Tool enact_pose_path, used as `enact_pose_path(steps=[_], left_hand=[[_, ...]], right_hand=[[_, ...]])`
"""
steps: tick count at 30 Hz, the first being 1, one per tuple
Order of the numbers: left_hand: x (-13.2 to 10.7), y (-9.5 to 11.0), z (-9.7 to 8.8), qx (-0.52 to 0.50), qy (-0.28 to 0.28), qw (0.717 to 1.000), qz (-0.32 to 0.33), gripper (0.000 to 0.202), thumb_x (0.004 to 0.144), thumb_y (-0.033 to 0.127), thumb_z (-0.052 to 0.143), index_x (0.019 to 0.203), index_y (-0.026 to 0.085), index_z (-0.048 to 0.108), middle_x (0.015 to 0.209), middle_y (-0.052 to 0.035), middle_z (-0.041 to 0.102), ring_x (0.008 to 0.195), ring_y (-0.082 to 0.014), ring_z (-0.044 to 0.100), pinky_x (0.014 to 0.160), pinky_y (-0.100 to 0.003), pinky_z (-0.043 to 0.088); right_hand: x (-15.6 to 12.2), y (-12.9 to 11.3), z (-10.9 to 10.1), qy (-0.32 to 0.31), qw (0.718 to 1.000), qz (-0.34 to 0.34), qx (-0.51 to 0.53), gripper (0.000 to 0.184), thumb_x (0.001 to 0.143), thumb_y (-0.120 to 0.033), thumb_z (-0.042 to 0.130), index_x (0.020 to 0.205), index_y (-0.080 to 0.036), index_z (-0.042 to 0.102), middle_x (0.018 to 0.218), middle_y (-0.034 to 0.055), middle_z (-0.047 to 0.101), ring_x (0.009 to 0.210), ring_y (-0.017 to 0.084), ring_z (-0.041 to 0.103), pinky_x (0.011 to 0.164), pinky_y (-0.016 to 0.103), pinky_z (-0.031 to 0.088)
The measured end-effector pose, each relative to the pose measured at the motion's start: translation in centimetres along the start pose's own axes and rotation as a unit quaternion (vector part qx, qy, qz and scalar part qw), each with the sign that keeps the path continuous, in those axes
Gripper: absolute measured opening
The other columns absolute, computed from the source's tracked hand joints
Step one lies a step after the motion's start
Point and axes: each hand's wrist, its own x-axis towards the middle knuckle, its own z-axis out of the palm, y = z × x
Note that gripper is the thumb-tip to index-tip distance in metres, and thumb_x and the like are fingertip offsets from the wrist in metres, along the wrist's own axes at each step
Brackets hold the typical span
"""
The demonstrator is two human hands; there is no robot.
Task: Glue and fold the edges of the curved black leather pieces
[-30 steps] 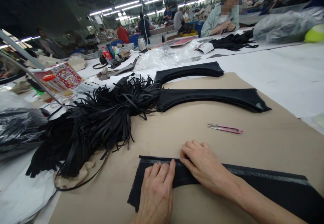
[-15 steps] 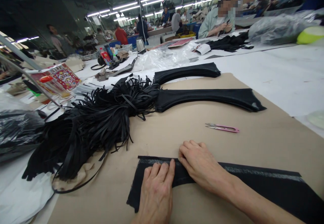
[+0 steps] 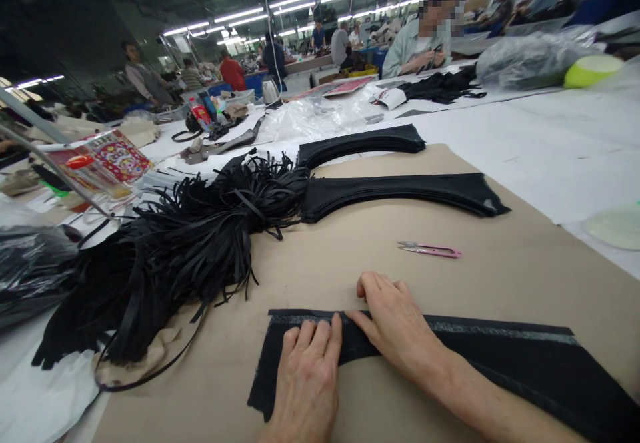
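Observation:
A long black fabric piece (image 3: 505, 356) with a grey strip along its far edge lies on brown paper (image 3: 525, 276) in front of me. My left hand (image 3: 307, 379) rests flat on its left part, fingers stretched toward the far edge. My right hand (image 3: 395, 323) presses on the far edge just to the right, fingers bent together at the grey strip. Beyond my right hand lie small pink thread snips (image 3: 430, 249).
Two stacks of curved black cut pieces (image 3: 400, 189) (image 3: 360, 143) lie farther back. A big heap of black strips (image 3: 185, 243) spreads at left. A black plastic bag (image 3: 30, 263), clutter, and several other workers sit beyond.
Both hands stay on the black piece almost unmoved; my right hand's fingers shift slightly along the far edge. The view has drifted a little to the right.

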Motion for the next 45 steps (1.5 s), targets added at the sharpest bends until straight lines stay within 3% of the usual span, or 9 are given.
enact_pose_path(steps=[4,9,15,19,26,31,35,40,45], left_hand=[[-0.2,-0.1,0.5,-0.010,0.006,1.000,-0.008,0.050,0.082,0.005,0.049,0.131,0.015,0.052,0.102,-0.0032,0.065,0.091,-0.0198,0.051,0.081,-0.035,0.037],[-0.3,0.0,0.5,-0.004,-0.005,1.000,-0.008,0.053,0.080,0.004,0.048,0.132,0.015,0.052,0.103,-0.0043,0.065,0.092,-0.0207,0.052,0.081,-0.036,0.037],[0.0,0.3,-0.2,0.025,-0.010,1.000,-0.006,0.049,0.082,0.006,0.050,0.130,0.015,0.053,0.102,-0.0039,0.066,0.092,-0.0214,0.053,0.081,-0.036,0.037],[0.1,0.5,-0.2,0.030,-0.014,0.999,-0.008,0.047,0.084,0.006,0.051,0.130,0.015,0.053,0.102,-0.0029,0.066,0.091,-0.0206,0.054,0.081,-0.035,0.038],[0.0,0.4,0.1,0.040,0.007,0.999,-0.014,0.045,0.087,0.007,0.048,0.130,0.014,0.052,0.101,-0.0035,0.065,0.092,-0.0205,0.054,0.081,-0.037,0.038],[-0.3,0.5,1.0,0.026,0.033,0.999,-0.033,0.044,0.088,0.008,0.046,0.131,0.015,0.051,0.100,-0.0045,0.064,0.089,-0.0205,0.053,0.076,-0.038,0.038],[-0.6,0.5,0.7,-0.017,0.044,0.997,-0.058,0.043,0.091,0.007,0.040,0.132,0.015,0.049,0.099,-0.0056,0.065,0.089,-0.0208,0.054,0.076,-0.037,0.038],[-0.8,-1.2,-0.6,-0.081,0.068,0.987,-0.125,0.034,0.093,0.009,0.041,0.123,0.020,0.054,0.102,-0.0055,0.064,0.092,-0.0204,0.055,0.079,-0.036,0.040],[-0.6,-4.3,-1.7,-0.059,0.068,0.982,-0.163,0.029,0.091,0.009,0.047,0.114,0.022,0.059,0.105,-0.0056,0.062,0.097,-0.0220,0.055,0.081,-0.038,0.042]], right_hand=[[-0.7,1.0,-0.3,0.031,0.998,-0.050,0.037,0.015,0.087,-0.010,0.064,0.092,-0.019,0.053,0.094,0.0012,0.057,0.090,0.021,0.049,0.078,0.036,0.030],[-1.9,2.4,-0.9,0.006,0.990,-0.128,0.064,0.020,0.092,-0.003,0.049,0.097,-0.020,0.058,0.098,0.0020,0.057,0.089,0.019,0.048,0.080,0.034,0.033],[-2.4,2.6,-0.6,0.014,0.979,-0.197,0.054,0.025,0.091,-0.003,0.047,0.104,-0.018,0.062,0.095,0.0050,0.059,0.086,0.020,0.048,0.080,0.035,0.036],[-2.8,2.4,-0.6,0.048,0.972,-0.220,0.074,0.036,0.091,0.000,0.041,0.117,-0.017,0.060,0.100,0.0071,0.059,0.086,0.020,0.048,0.079,0.036,0.037],[-3.1,2.7,0.3,0.060,0.965,-0.254,0.017,0.049,0.080,0.005,0.041,0.121,-0.017,0.058,0.104,0.0059,0.061,0.088,0.020,0.051,0.080,0.035,0.039],[-2.5,1.8,0.9,0.092,0.960,-0.264,-0.025,0.049,0.073,0.006,0.041,0.112,-0.015,0.061,0.098,0.0059,0.061,0.085,0.021,0.051,0.077,0.036,0.042],[-2.1,0.9,1.5,0.071,0.962,-0.265,-0.017,0.051,0.074,0.007,0.041,0.117,-0.014,0.058,0.104,0.0077,0.060,0.089,0.021,0.051,0.082,0.037,0.044],[-2.0,0.8,1.9,0.035,0.967,-0.250,-0.007,0.049,0.076,0.006,0.044,0.118,-0.015,0.057,0.105,0.0078,0.058,0.090,0.022,0.051,0.082,0.037,0.045],[-1.3,-0.5,1.2,0.032,0.969,-0.244,0.004,0.045,0.077,0.004,0.046,0.116,-0.016,0.058,0.106,0.0083,0.056,0.090,0.022,0.050,0.081,0.038,0.044]])
